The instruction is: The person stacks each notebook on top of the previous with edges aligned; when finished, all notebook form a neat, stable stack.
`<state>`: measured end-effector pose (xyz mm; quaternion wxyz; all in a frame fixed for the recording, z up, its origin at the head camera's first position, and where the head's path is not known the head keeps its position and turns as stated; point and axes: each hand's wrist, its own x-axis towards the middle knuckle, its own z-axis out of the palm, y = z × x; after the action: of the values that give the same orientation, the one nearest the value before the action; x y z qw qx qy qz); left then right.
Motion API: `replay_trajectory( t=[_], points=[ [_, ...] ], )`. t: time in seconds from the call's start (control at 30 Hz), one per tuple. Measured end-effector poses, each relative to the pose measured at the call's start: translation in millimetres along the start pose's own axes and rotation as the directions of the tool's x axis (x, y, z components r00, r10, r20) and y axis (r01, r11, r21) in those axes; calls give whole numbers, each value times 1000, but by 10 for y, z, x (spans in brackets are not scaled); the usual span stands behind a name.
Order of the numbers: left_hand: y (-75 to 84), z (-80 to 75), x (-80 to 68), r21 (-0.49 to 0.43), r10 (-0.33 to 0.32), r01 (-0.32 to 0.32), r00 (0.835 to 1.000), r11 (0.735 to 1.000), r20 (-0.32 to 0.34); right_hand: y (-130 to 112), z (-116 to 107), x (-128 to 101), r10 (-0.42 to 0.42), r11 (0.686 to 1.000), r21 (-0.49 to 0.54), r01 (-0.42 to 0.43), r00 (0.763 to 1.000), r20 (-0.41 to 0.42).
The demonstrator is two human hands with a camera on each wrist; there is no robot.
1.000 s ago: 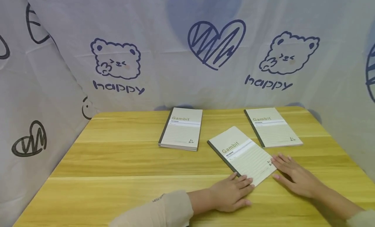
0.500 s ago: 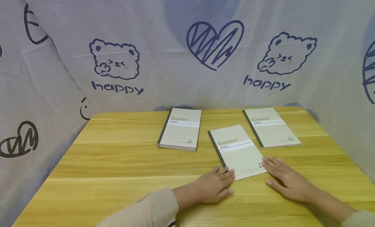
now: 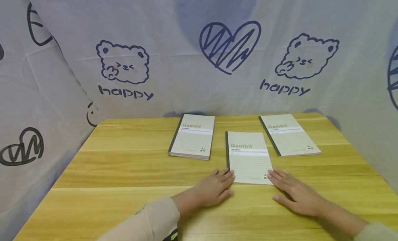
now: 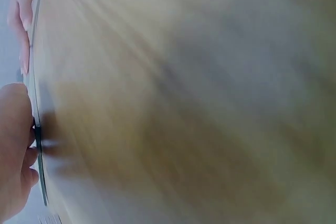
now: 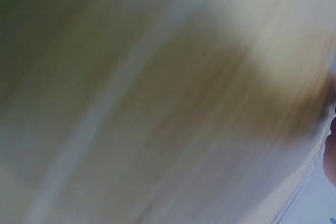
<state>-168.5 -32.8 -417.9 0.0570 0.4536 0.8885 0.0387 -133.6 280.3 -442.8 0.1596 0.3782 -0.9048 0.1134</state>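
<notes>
A cream notebook point(image 3: 250, 161) marked "Gambit", with a dark spine on its left, lies flat and nearly straight on the table in the head view. My left hand point(image 3: 211, 189) touches its lower left corner with outstretched fingertips. At the lower right corner, the straight fingers of my right hand point(image 3: 295, 192) rest on the notebook's edge, thumb apart on the wood. The left wrist view catches part of the left hand point(image 4: 13, 156) beside the dark spine point(image 4: 39, 156). Only a sliver of the right hand point(image 5: 329, 156) shows in the right wrist view.
Behind and to the left lies a small stack of matching notebooks point(image 3: 192, 139). Another Gambit notebook point(image 3: 290, 135) lies tilted at the back right. The wooden table point(image 3: 109, 172) ends at a white printed curtain point(image 3: 174, 68) behind and at the left side.
The middle notebook has turned from a clear slant to nearly straight, its lower end swinging left. Both hands have shifted left and slightly away with it. The other notebooks have stayed put.
</notes>
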Motion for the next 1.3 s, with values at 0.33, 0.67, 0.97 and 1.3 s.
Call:
replay_trajectory(
  t=[0.33,0.67,0.97,1.3],
  points=[
    [-171,-42,-3,14,-6,6,1000,1000,10,-99,34,80,61,997,47,-63,997,37],
    [-150,-301,104,10,-60,64,971,998,-232,-152,-301,431,350,908,256,-332,936,-29],
    [-87,-64,346,-22,-187,196,888,980,-421,-96,-128,460,493,865,212,-455,849,-189],
    [79,-2,509,-80,-483,477,855,875,-190,-148,-33,485,638,768,21,-640,768,45]
  ],
)
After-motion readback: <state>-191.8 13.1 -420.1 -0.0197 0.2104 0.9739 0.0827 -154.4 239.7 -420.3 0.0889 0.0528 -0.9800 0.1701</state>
